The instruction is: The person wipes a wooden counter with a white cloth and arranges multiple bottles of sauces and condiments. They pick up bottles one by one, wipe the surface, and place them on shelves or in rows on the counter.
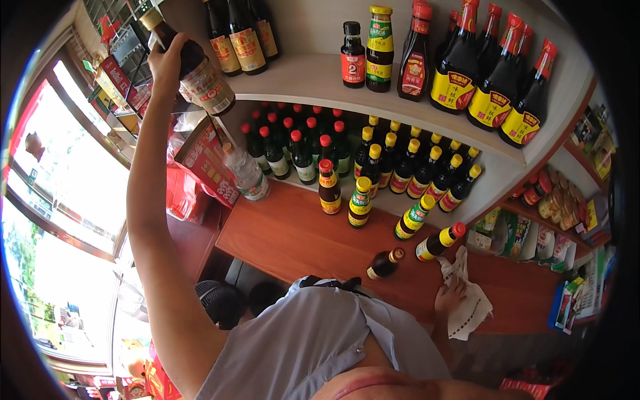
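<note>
My left hand (167,57) is raised at the upper left, gripping a dark glass bottle (207,82) with a gold cap and pale label; something white shows at its neck. At the right, my right hand (451,295) is on a white cloth (467,312) with a dark dashed stripe, lying on the reddish wooden counter (280,227). Near it are a small dark bottle (384,265) and a red-capped bottle (439,243). Farther along the counter stand two yellow-capped sauce bottles (360,207) (414,219), a red-capped bottle (330,192) and a clear plastic bottle (250,175).
Above the counter, a pale shelf (300,75) holds dark sauce bottles (452,75). Beneath it stand rows of red-capped green bottles (302,157) and yellow-capped dark bottles (422,167). A red carton (207,160) is at the left, a blue box (562,305) at the right.
</note>
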A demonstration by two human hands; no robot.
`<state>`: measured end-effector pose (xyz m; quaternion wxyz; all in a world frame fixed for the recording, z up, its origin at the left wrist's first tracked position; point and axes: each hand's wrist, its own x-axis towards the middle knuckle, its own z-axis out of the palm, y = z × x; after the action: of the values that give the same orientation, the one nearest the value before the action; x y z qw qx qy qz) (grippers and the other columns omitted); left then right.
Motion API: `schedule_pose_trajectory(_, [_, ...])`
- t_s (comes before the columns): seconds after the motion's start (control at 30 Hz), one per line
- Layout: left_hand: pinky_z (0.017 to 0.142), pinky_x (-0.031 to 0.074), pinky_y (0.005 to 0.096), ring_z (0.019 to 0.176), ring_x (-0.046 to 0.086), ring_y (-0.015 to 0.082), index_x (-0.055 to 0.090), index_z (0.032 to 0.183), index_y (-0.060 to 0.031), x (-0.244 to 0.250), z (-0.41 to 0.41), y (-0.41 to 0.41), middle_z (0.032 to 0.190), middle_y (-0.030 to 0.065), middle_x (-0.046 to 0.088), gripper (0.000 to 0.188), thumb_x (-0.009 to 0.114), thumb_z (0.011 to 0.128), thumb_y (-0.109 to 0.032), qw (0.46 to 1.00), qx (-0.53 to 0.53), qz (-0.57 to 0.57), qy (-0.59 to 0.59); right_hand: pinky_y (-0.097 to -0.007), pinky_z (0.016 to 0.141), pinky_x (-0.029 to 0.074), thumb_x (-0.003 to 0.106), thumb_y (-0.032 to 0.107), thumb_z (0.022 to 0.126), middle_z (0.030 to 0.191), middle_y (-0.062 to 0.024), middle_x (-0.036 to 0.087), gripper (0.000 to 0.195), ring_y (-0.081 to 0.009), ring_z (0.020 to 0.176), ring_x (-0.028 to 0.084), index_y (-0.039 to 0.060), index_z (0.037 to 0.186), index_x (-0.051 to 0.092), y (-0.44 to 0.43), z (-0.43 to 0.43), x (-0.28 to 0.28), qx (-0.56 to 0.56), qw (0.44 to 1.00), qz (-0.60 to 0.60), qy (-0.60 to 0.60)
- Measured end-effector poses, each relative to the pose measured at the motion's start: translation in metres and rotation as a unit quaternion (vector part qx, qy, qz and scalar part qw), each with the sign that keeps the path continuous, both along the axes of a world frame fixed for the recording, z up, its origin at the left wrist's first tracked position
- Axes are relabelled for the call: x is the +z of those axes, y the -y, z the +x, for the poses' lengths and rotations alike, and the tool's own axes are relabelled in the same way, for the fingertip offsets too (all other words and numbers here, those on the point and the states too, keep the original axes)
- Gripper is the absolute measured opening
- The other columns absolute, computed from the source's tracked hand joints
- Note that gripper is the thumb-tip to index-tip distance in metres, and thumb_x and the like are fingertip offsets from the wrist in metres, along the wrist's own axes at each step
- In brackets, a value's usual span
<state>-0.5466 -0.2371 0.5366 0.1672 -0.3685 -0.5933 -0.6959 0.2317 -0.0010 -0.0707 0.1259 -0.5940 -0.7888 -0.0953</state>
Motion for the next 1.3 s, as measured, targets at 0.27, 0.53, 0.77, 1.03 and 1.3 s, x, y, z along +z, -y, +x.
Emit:
schedule_pose_trajectory(0.27, [0.077,0.058,0.0309,0.084,0.07,0.017,0.071,0.114,0.0056,0.002,-0.11,-0.035,0.1,0.0121,0.075,0.054,0.086,0.078,-0.032,0.997,0.071,-0.001,0.007,-0.06,0.108,0.035,0.057,0.027,0.096,0.15,-0.0117,0.048,0.052,-0.0359,0.144,0.04,0.0191,0.147,0.049,-0.002,-0.011,0.007,0.012,0.999,-0.016,-0.025])
schedule_pose_trajectory(0.53, [0.078,0.058,0.033,0.083,0.072,0.0183,0.073,0.113,0.0058,0.0,-0.135,-0.059,0.097,0.0135,0.076,0.06,0.083,0.079,-0.042,0.986,0.144,-0.083,-0.028,-0.0599,0.11,0.034,0.06,0.03,0.09,0.15,-0.0116,0.049,0.058,-0.0357,0.144,0.04,0.0195,0.147,0.051,0.003,-0.009,0.01,-0.004,1.0,-0.006,-0.01])
schedule_pose_trajectory(0.77, [0.08,0.053,0.0316,0.088,0.067,0.018,0.068,0.118,0.0072,-0.013,-0.135,-0.051,0.095,0.0123,0.072,0.076,0.077,0.087,-0.061,0.96,0.247,-0.073,-0.106,-0.0593,0.111,0.034,0.059,0.031,0.093,0.151,-0.0116,0.048,0.058,-0.0361,0.145,0.039,0.0202,0.149,0.048,0.001,-0.017,0.012,-0.001,1.0,-0.012,-0.008])
schedule_pose_trajectory(1.03, [0.101,0.046,0.0537,0.117,0.058,0.0458,0.031,0.16,-0.0073,-0.169,-0.065,-0.032,0.133,0.0292,0.053,0.089,0.076,0.093,-0.044,0.892,0.353,-0.127,-0.253,-0.0651,0.115,0.031,0.058,0.035,0.094,0.156,-0.0104,0.044,0.059,-0.0346,0.15,0.034,0.0208,0.15,0.048,0.004,-0.016,0.019,-0.024,0.998,-0.062,-0.008])
schedule_pose_trajectory(1.3, [0.099,0.049,0.0498,0.119,0.063,0.0391,0.039,0.153,-0.0026,-0.171,-0.072,-0.033,0.133,0.0236,0.062,0.082,0.078,0.092,-0.041,0.912,0.312,-0.141,-0.224,-0.0633,0.116,0.03,0.059,0.034,0.094,0.156,-0.009,0.045,0.059,-0.0338,0.15,0.034,0.0231,0.151,0.048,0.004,-0.014,0.019,-0.037,0.997,-0.069,-0.007])
